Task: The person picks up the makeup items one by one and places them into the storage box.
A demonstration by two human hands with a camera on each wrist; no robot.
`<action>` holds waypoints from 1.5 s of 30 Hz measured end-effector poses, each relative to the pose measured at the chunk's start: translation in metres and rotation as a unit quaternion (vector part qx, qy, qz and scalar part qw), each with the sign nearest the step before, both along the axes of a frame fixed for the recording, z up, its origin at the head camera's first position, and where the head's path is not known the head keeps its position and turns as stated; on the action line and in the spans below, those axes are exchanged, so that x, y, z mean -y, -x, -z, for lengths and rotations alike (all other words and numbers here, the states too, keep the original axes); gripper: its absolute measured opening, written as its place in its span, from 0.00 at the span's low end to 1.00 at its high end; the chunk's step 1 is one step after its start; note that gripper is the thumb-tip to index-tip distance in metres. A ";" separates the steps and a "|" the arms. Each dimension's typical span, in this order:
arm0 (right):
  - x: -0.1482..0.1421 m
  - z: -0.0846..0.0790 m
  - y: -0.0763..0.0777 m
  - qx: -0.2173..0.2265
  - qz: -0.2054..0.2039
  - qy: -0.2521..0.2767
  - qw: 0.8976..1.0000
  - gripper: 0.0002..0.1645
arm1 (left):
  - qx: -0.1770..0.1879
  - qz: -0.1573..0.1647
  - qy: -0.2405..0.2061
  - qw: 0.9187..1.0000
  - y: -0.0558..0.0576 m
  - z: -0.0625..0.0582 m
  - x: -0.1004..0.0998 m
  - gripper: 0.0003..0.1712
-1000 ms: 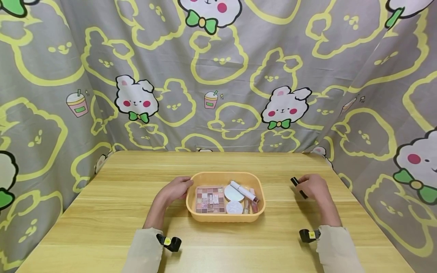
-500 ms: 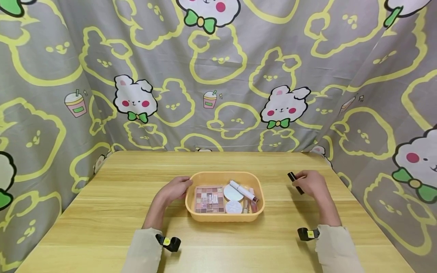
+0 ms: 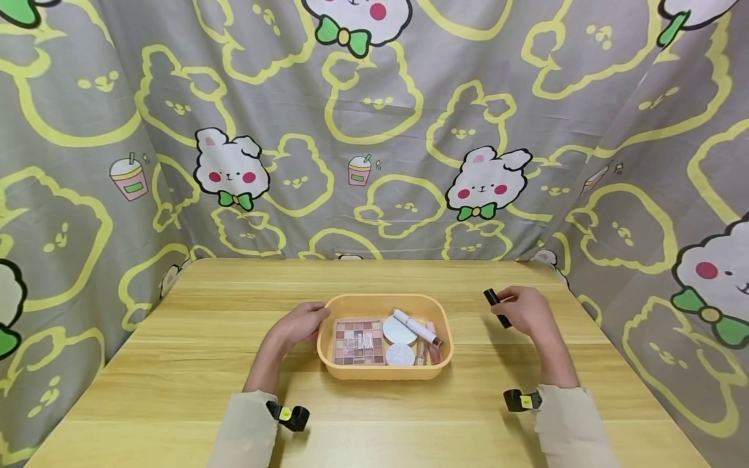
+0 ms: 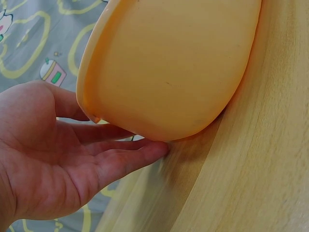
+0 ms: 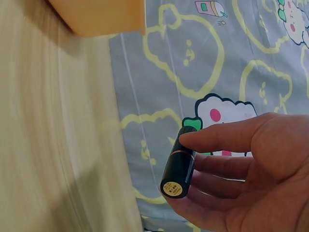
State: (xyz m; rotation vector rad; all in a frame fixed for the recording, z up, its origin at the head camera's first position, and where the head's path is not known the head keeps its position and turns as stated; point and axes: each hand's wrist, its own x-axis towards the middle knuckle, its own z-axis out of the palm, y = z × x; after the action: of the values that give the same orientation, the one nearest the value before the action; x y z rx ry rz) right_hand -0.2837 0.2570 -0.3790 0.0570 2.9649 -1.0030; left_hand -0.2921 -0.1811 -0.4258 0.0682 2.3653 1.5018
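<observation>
An orange plastic basket sits mid-table holding an eyeshadow palette, two round compacts, a white tube with a dark end and smaller slim tubes. At its left end my left hand grips the rim; in the left wrist view, fingers run under the rim of the basket. To the right of the basket, my right hand pinches a black lipstick tube between thumb and fingers. The lipstick has a thin gold-coloured ring and a round pale label on its end, and is held tilted above the table.
The wooden table reaches back to a grey patterned curtain that also hangs along both sides. A small black camera sits on each wrist, by the light sleeves.
My right hand has lifted the lipstick and moved it left, closer to the basket. My left hand and the basket have stayed in place.
</observation>
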 end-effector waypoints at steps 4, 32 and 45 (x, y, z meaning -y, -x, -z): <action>0.004 -0.003 -0.001 -0.006 -0.002 0.003 1.000 0.26 | -0.001 0.000 0.002 1.000 0.000 0.000 0.000 0.31; 0.036 -0.007 -0.002 -0.032 -0.011 0.032 0.999 0.23 | -0.009 0.005 0.006 1.000 -0.001 -0.001 0.001 0.31; 0.055 -0.006 -0.003 -0.035 -0.026 0.040 0.998 0.23 | -0.005 0.006 0.006 1.000 -0.001 -0.001 0.000 0.32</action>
State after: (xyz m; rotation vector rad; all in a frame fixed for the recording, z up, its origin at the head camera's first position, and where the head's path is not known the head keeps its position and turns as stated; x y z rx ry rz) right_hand -0.2807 0.2023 -0.3726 -0.0554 2.9674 -1.1386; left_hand -0.2909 -0.1814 -0.4247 0.0869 2.3769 1.4840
